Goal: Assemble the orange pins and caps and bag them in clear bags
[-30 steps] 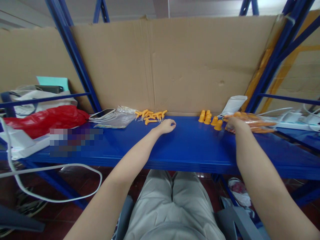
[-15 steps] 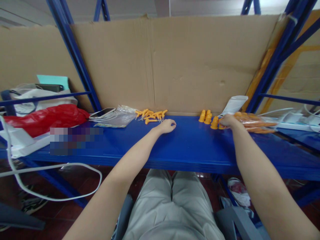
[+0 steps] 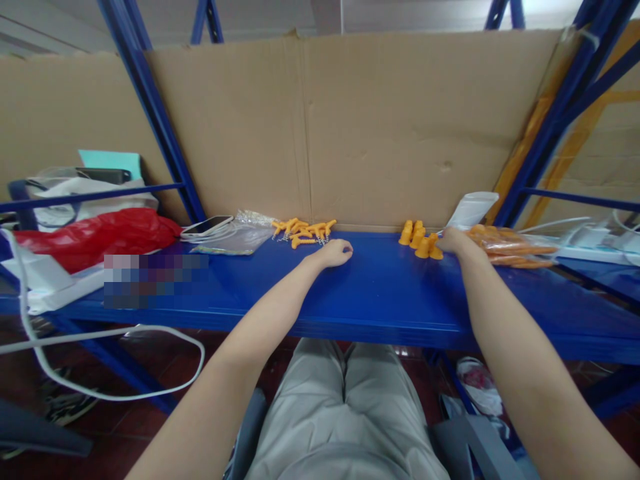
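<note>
My left hand [image 3: 338, 253] rests on the blue shelf with its fingers curled in and nothing visible in them. Just behind and left of it lies a pile of small orange T-shaped pieces with short metal chains [image 3: 304, 231]. Over at the right, my right hand [image 3: 454, 240] is beside a group of small orange cup-shaped pieces [image 3: 423, 247] with flared bases. The nearest cup stands right against the hand; its fingers are mostly hidden, so a hold cannot be made out. A clear bag of orange pieces [image 3: 513, 247] lies just right of that hand.
A cardboard panel [image 3: 380, 127] closes off the back of the blue shelf [image 3: 370, 293]. Toward the left are a phone [image 3: 213, 227], a clear plastic bag [image 3: 243, 240], a red bag [image 3: 105, 237] and a power strip [image 3: 65, 290]. A white cable [image 3: 125, 398] loops past the front edge.
The nearer orange cups have shifted left, closer to the others. The cup that was partly under my right hand now shows beside it. My left hand has stayed put.
</note>
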Demonstrator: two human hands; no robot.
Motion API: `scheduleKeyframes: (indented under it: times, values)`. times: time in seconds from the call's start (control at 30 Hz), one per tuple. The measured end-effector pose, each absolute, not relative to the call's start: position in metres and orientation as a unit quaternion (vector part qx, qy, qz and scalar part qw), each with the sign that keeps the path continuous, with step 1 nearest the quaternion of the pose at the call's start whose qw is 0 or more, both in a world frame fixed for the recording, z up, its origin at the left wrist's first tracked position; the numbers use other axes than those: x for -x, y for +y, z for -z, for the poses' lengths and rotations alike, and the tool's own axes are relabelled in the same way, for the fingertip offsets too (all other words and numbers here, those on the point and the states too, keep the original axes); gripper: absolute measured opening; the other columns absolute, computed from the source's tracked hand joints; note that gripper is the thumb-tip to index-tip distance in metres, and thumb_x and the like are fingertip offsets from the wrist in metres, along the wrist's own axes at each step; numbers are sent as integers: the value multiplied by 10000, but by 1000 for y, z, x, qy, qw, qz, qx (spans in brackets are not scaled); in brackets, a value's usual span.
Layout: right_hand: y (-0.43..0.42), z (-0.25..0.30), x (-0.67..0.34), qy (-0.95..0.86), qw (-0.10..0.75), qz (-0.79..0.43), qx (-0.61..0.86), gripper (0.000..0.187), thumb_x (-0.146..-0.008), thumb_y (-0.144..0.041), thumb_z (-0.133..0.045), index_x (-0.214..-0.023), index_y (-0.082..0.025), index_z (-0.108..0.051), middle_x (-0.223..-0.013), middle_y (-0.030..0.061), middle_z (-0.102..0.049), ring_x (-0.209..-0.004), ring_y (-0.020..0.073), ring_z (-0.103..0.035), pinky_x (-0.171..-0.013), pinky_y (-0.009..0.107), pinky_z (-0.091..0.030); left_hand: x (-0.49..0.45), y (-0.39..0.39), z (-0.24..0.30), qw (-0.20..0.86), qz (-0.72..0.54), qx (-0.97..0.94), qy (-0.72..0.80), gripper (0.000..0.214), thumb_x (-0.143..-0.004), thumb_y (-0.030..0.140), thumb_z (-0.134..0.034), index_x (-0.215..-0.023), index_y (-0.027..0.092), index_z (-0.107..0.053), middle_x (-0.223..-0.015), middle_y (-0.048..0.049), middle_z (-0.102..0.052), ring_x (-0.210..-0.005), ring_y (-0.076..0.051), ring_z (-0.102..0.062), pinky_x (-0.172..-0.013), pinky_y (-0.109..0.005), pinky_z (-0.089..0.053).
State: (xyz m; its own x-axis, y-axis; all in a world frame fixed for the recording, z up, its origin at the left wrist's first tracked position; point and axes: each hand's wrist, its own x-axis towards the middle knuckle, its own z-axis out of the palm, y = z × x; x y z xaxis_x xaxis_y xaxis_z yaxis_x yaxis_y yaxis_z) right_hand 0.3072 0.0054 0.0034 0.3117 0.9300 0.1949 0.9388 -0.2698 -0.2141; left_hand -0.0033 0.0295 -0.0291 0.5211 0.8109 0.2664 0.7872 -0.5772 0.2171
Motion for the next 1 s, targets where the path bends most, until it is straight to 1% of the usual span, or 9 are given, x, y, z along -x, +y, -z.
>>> scheduleKeyframes:
  times: [0.07, 0.17, 0.3, 0.37, 0.47, 0.63, 0.77, 0.9, 1.0]
  values:
    - [0, -8, -298, -571, 123, 23, 811, 392, -850, -97, -504, -1199, -11, -661, -1142, 269, -694, -1112, 327, -666, -824, 331, -516, 5, 31, 29, 28, -174, -862, 475, 304, -874, 173, -532, -1104, 152, -730, -1217, -103, -724, -1182, -236, -647, -1074, -337, -463]
    - [-4, -10, -287, -580, 149, 78, 797, 463, -877, -137, -482, -1306, -5, -596, -1295, 272, -625, -1227, 341, -603, -929, 369, -498, 13, 33, 28, -4, -195, -831, 521, 428, -884, 177, -529, -1295, 98, -619, -1380, -162, -617, -1309, -246, -559, -1133, -332, -401]
    - [2, -7, -280, -638, 163, 114, 744, 494, -857, -136, -497, -1337, -91, -609, -1339, 212, -615, -1265, 321, -573, -991, 393, -483, 31, 35, 27, -32, -213, -755, 619, 596, -891, 179, -485, -1474, 77, -419, -1571, -215, -387, -1468, -290, -361, -1198, -429, -310]
    - [5, -5, -279, -662, 160, 116, 723, 510, -826, -135, -526, -1325, -123, -630, -1309, 191, -639, -1242, 316, -587, -979, 398, -495, 40, 37, 28, -27, -201, -714, 670, 658, -885, 203, -479, -1522, 95, -354, -1625, -208, -277, -1515, -319, -251, -1216, -504, -258]
    - [7, -4, -277, -675, 153, 113, 713, 492, -781, -148, -578, -1262, -155, -680, -1228, 156, -689, -1176, 301, -630, -945, 366, -513, 50, 41, 31, 10, -165, -672, 722, 712, -885, 260, -471, -1563, 128, -297, -1662, -173, -180, -1535, -323, -169, -1229, -521, -217]
    - [2, -6, -273, -677, 132, 107, 716, 407, -805, -184, -603, -1197, -171, -712, -1200, 136, -713, -1132, 285, -666, -909, 331, -520, 52, 46, 34, 51, -122, -664, 736, 664, -900, 292, -434, -1547, 164, -355, -1640, -172, -255, -1526, -333, -204, -1192, -570, -274]
    - [-3, -7, -269, -678, 107, 81, 722, 394, -866, -196, -570, -1239, -166, -692, -1255, 146, -693, -1175, 305, -650, -957, 362, -504, 49, 44, 32, 7, -136, -674, 726, 624, -845, 217, -496, -1466, 150, -485, -1533, -213, -447, -1444, -377, -380, -1148, -619, -320]
    - [-6, -8, -265, -681, 93, 66, 724, 401, -886, -197, -559, -1268, -167, -677, -1284, 150, -681, -1198, 309, -639, -985, 374, -499, 47, 39, 28, -30, -140, -679, 720, 516, -827, 163, -534, -1336, 106, -600, -1432, -237, -553, -1372, -371, -478, -1145, -578, -346]
    - [-8, -9, -264, -683, 81, 62, 723, 398, -905, -210, -543, -1278, -155, -672, -1270, 157, -688, -1187, 305, -645, -982, 371, -504, 45, 35, 24, -35, -140, -677, 722, 421, -856, 204, -558, -1257, 114, -649, -1366, -229, -607, -1317, -365, -536, -1106, -515, -413]
